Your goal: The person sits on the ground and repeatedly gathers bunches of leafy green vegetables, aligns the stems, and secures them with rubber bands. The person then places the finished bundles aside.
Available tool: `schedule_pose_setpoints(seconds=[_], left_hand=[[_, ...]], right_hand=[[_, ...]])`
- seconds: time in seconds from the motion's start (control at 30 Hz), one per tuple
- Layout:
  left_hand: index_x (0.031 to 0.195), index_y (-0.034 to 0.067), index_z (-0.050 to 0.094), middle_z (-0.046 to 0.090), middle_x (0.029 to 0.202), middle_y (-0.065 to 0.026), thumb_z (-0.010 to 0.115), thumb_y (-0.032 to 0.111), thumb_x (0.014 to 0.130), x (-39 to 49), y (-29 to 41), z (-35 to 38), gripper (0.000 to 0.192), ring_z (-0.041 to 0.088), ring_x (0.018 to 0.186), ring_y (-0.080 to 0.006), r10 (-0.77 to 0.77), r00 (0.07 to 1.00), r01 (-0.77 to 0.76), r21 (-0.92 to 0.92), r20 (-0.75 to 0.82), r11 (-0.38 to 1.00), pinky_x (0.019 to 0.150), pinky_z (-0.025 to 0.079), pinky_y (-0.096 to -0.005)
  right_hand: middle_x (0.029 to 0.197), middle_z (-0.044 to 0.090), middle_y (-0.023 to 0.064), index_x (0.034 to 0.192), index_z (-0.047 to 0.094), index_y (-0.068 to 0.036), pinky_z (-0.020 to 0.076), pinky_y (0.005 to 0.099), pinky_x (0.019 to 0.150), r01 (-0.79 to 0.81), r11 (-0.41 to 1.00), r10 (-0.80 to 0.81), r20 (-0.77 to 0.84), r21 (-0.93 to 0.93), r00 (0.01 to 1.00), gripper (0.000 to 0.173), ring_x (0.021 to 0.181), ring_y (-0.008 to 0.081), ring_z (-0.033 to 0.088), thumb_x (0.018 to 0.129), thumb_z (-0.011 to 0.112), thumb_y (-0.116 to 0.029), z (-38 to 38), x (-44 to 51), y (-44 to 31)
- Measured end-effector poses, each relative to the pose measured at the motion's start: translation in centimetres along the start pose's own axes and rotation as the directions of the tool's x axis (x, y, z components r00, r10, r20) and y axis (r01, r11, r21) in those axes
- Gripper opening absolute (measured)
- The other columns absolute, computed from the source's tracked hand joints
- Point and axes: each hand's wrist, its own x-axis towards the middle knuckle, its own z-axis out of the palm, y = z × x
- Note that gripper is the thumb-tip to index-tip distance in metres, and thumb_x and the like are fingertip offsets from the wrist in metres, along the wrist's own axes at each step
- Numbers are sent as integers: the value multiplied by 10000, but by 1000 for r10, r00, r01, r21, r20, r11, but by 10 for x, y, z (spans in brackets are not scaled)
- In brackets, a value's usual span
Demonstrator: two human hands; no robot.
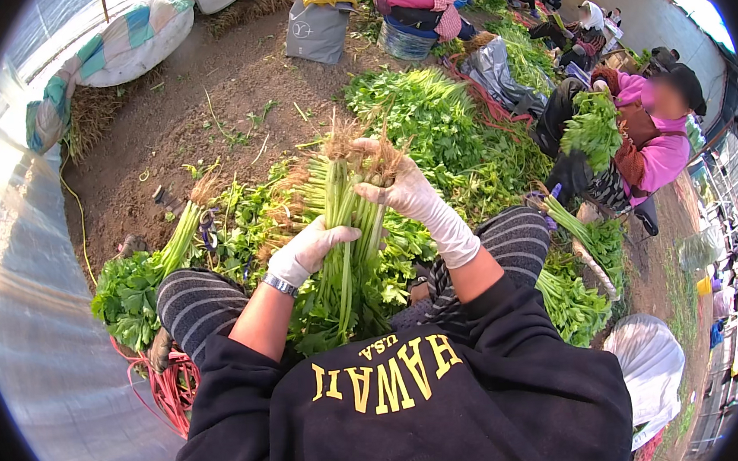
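Observation:
In front of my chest I hold a bunch of celery [343, 232], its hairy roots pointing away from me and its leaves toward my lap. My gloved left hand [310, 248] is closed round the middle of the stalks, thumb on top. Up at the root end, my gloved right hand [401, 186] grips the same bunch, with part of its fingers hidden behind the roots. Both gloves are thin and whitish. More rooted celery [310, 186] lies just beyond the bunch, and loose leaves cover the ground between my knees.
A large celery heap [418, 109] lies ahead. Another rooted bunch [181, 235] rests by my left knee, near red strapping [170, 386]. To the right sits a co-worker [640, 124] holding celery. A grey bag [317, 30] stands on the soil ahead; plastic sheeting [43, 308] lines the left.

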Motion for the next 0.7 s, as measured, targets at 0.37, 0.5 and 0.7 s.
schedule_pose_setpoints(seconds=[0.37, 0.5, 0.7], left_hand=[[1214, -31, 560, 632, 1116, -60, 704, 165, 828, 0, 5, 0, 456, 563, 1018, -134, 45, 998, -39, 141, -40, 989, 921, 432, -298], [1211, 9, 583, 633, 1117, -32, 733, 235, 825, 2, -5, -15, 471, 558, 1014, -120, 44, 993, -5, 327, -113, 945, 920, 427, -287], [1217, 45, 590, 637, 1108, -8, 749, 304, 814, 4, -8, -9, 505, 554, 1016, -110, 34, 998, -11, 329, -62, 944, 922, 423, -287]], right_hand=[[1026, 650, 12, 1192, 583, -54, 491, 279, 843, -105, 977, 141, -190, 188, 972, 505, 925, 112, 600, 760, 806, -189, 21, -9, 33], [1138, 630, 38, 1268, 529, -68, 502, 311, 896, 3, 907, 101, -224, 422, 969, 575, 997, 139, 605, 759, 794, -106, 19, -1, 26], [1120, 646, 41, 1210, 565, -63, 480, 301, 907, -40, 940, 136, -265, 339, 955, 516, 994, 149, 610, 767, 802, -181, 23, 0, 30]])
